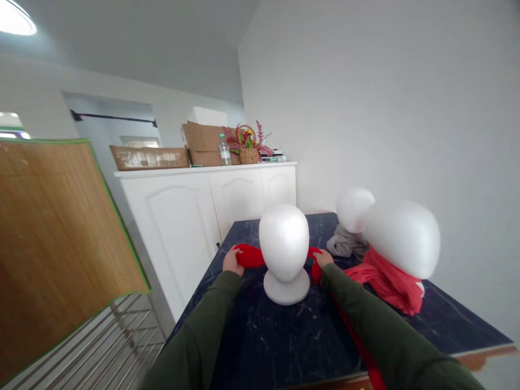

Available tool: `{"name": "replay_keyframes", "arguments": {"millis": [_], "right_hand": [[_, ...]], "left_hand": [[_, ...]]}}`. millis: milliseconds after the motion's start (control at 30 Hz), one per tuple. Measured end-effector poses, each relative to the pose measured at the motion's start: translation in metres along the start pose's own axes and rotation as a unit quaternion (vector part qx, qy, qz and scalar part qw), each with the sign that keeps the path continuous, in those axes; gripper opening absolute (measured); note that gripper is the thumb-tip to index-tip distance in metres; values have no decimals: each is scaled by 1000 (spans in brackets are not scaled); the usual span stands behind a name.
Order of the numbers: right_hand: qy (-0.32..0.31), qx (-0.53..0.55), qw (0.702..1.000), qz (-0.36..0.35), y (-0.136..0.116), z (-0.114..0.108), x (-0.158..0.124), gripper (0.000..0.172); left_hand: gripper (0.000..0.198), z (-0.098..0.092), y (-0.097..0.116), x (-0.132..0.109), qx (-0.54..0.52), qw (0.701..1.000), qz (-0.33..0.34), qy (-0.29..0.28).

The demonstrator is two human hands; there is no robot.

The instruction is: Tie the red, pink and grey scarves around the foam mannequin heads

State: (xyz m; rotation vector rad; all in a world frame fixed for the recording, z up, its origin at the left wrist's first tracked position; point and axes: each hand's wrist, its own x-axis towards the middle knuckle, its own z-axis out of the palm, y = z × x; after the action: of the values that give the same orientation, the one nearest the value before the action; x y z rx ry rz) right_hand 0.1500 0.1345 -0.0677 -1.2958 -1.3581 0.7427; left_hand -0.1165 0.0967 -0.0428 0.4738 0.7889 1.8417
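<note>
A white foam mannequin head (284, 244) stands upright on its round base in the middle of the dark blue table. A red scarf (252, 257) passes behind its neck and shows on both sides. At the left of the head, my left hand (233, 262) is closed round the scarf. My right hand (324, 258) grips the scarf on the other side. From there a length of it hangs down and runs under my right forearm to the table's front edge. The part behind the neck is hidden by the head.
To the right stand two more mannequin heads: one (402, 235) with a coral-red scarf (390, 279), one (355, 208) with a grey scarf (345, 242). White cabinets (179, 227) carry boxes, a bottle (225, 150) and a flower basket (249, 156). A metal rack (117, 336) is at left.
</note>
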Motion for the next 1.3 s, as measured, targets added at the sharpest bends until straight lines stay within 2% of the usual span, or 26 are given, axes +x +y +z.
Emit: {"name": "replay_keyframes", "arguments": {"millis": [100, 200, 267, 333, 433, 500, 567, 633, 700, 800, 867, 933, 1000, 1100, 1167, 1233, 1300], "right_hand": [[-6, 13, 1000, 19, 42, 10, -10, 15], [-52, 22, 998, 37, 64, 12, -16, 36], [-87, 46, 994, 45, 65, 10, -23, 46], [-113, 118, 984, 74, 56, 7, -31, 47], [-149, 255, 947, 126, 36, 5, -46, 37], [-186, 265, 939, 119, 28, 3, -54, 29], [-235, 194, 949, 85, 27, 3, -60, 25], [-262, 88, 960, 44, 31, 3, -63, 26], [-245, -15, 969, -1, 35, 3, -65, 27], [-194, -133, 971, -31, 36, 1, -65, 25], [-182, -180, 966, -34, 35, -1, -64, 22], [-184, -192, 963, -44, 33, -2, -63, 19], [-197, -166, 965, -56, 31, 0, -63, 17], [-229, -68, 971, -26, 28, 5, -67, 15], [-256, 18, 966, 36, 26, 9, -72, 15], [-278, 95, 951, 100, 24, 12, -78, 14], [-288, 139, 940, 123, 24, 15, -84, 15]], "left_hand": [[15, -30, -28, -9, 5, 997, -74, 8], [17, -46, -34, -17, -48, 992, -116, -26], [17, -48, -32, -21, -92, 985, -132, -59], [14, -45, -29, -26, -92, 980, -149, -98], [10, -36, -31, -39, -19, 965, -174, -194], [14, -29, -36, -50, 40, 954, -163, -247], [17, -24, -43, -59, 91, 952, -136, -258], [17, -22, -51, -63, 126, 957, -118, -232], [14, -22, -58, -64, 145, 963, -132, -186], [8, -25, -63, -63, 146, 957, -209, -139], [5, -28, -63, -65, 146, 935, -273, -171], [4, -31, -64, -68, 157, 906, -316, -233], [1, -32, -67, -72, 186, 878, -333, -288], [1, -32, -72, -76, 229, 853, -342, -322], [8, -29, -73, -77, 214, 866, -329, -311], [13, -26, -73, -79, 180, 892, -296, -290], [13, -24, -71, -81, 171, 908, -253, -288]]}}
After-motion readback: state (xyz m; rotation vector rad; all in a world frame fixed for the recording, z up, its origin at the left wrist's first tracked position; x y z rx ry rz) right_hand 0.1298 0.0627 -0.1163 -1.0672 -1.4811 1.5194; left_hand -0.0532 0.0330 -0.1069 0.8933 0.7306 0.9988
